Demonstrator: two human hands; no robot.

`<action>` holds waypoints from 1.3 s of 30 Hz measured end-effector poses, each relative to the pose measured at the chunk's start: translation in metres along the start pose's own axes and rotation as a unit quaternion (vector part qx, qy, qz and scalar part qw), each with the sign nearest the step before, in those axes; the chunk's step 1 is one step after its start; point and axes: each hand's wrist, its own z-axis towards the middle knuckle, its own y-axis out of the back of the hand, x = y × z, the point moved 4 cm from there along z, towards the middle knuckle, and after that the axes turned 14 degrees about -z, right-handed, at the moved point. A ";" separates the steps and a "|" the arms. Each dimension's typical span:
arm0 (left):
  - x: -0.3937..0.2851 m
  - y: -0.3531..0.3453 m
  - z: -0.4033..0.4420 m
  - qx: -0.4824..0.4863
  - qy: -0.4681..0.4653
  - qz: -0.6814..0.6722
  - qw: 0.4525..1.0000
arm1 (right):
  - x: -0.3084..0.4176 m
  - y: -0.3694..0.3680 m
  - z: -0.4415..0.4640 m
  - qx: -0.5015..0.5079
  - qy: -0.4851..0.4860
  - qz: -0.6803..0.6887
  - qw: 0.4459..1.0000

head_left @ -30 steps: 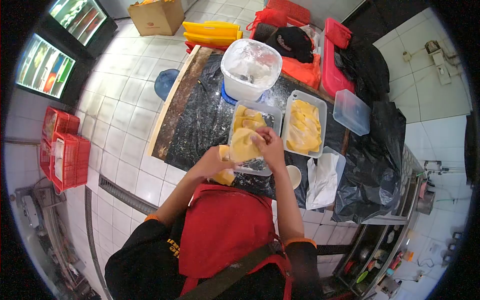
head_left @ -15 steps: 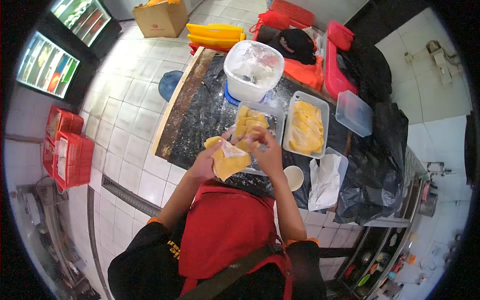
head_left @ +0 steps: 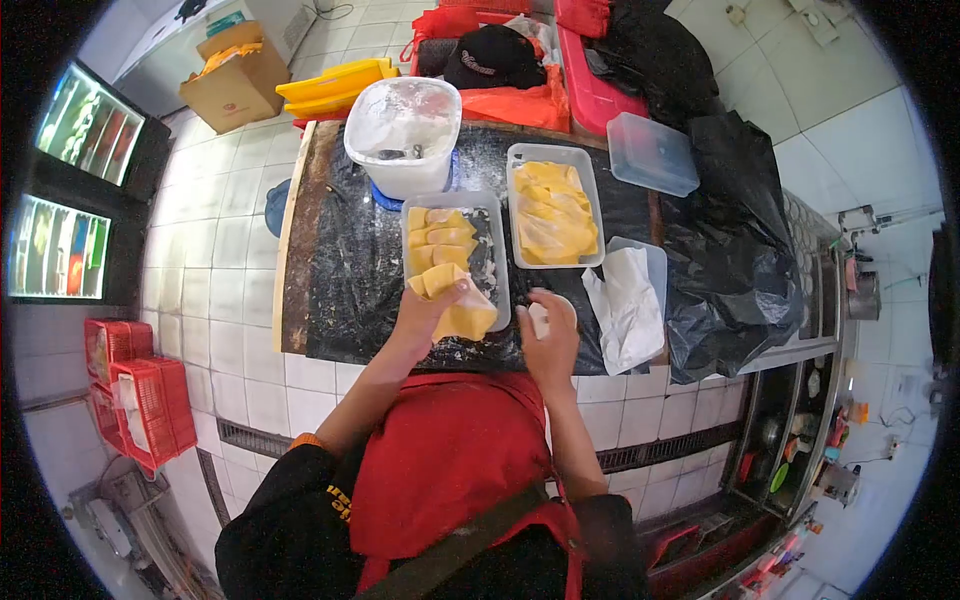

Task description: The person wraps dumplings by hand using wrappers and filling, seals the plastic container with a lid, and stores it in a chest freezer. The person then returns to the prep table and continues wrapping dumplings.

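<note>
My left hand point(head_left: 425, 322) is closed on a thin yellow dough sheet point(head_left: 468, 320) with a pale floury patch, and a folded yellow dough piece point(head_left: 438, 281) sits at its fingertips. Both are above the near end of a clear plastic tray point(head_left: 503, 285), where several folded dough pieces point(head_left: 441, 235) lie in a row. My right hand point(head_left: 553, 350) is at a small white cup point(head_left: 540, 318), thumb and fingers apart over its rim. The fingertips are partly hidden, and I see nothing held in them.
A second tub point(head_left: 598, 235) holds stacked yellow dough sheets. Behind the tray stands a white bucket of flour point(head_left: 402, 150). To the right are white paper on a lid point(head_left: 625, 305), a clear container point(head_left: 652, 155) and black plastic sheeting point(head_left: 735, 260).
My right hand has left the dough in my left hand and moved right to the cup. The folded piece now shows at my left fingertips. The camera view has shifted.
</note>
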 end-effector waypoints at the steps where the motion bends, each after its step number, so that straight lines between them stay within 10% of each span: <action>1: -0.002 0.001 -0.001 -0.023 0.006 0.013 1.000 | -0.019 0.005 -0.006 -0.098 0.052 -0.182 0.977; 6: -0.001 0.002 -0.004 -0.065 0.029 0.000 0.997 | -0.057 -0.003 -0.021 -0.101 0.008 -0.422 0.901; 11: -0.003 -0.004 -0.010 0.009 0.010 0.038 0.999 | 0.011 0.005 -0.005 -0.042 0.131 -0.126 0.982; 16: -0.010 -0.006 -0.017 0.015 0.011 0.037 0.999 | 0.054 -0.021 0.010 0.001 0.301 -0.128 0.945; 20: -0.019 0.003 -0.022 -0.031 -0.014 0.021 0.999 | 0.040 -0.045 0.026 0.016 0.251 -0.099 0.963; 22: -0.027 0.006 -0.028 -0.043 -0.012 0.034 0.998 | 0.028 -0.048 0.021 0.125 0.052 -0.005 0.991; 29: -0.040 0.006 -0.035 0.020 0.050 0.171 0.984 | 0.044 -0.044 0.011 -0.031 0.275 -0.106 0.955; 34: -0.027 0.023 -0.030 0.015 0.081 0.114 0.990 | 0.026 -0.069 0.021 0.231 -0.007 0.159 0.960; 39: -0.055 0.015 -0.051 0.033 0.059 0.139 0.988 | 0.024 -0.090 0.047 0.219 0.000 0.177 0.959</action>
